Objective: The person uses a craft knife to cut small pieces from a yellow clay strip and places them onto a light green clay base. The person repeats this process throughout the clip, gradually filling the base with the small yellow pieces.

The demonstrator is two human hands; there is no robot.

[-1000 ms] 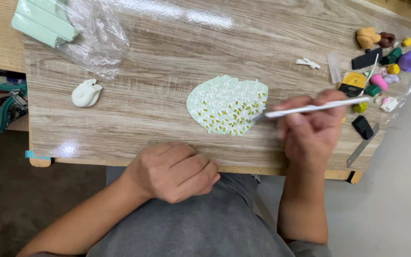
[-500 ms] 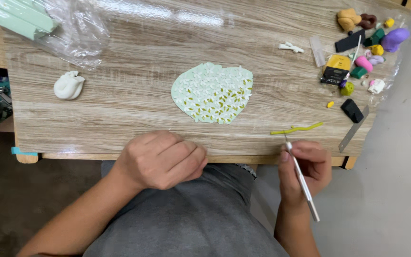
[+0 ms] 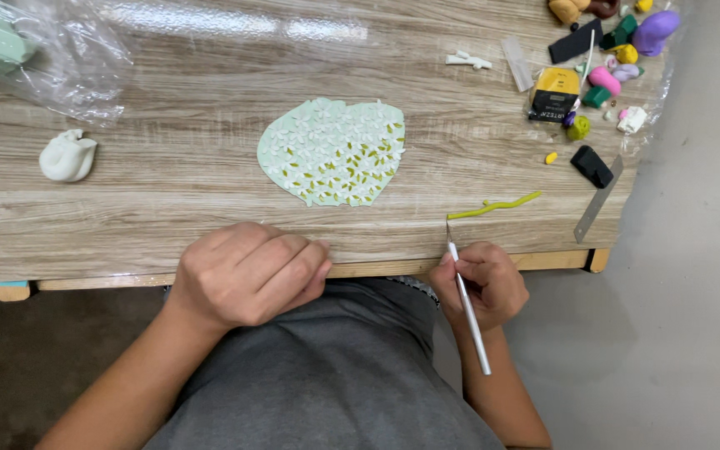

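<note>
Right hand (image 3: 481, 283) at the bench's near edge, grip closed on a thin silver craft knife (image 3: 467, 300), blade tip up on the wood. Just beyond the tip I see a thin yellow-green clay strip (image 3: 495, 206). Left hand (image 3: 247, 273) is a loose fist holding nothing, resting on the near edge of the pale wood-grain bench (image 3: 168, 192). Mid-bench: flat mint-green clay slab with small white flowers (image 3: 333, 152). Left end: white clay lump (image 3: 67, 157). Far right corner: coloured clay pieces (image 3: 610, 58).
</note>
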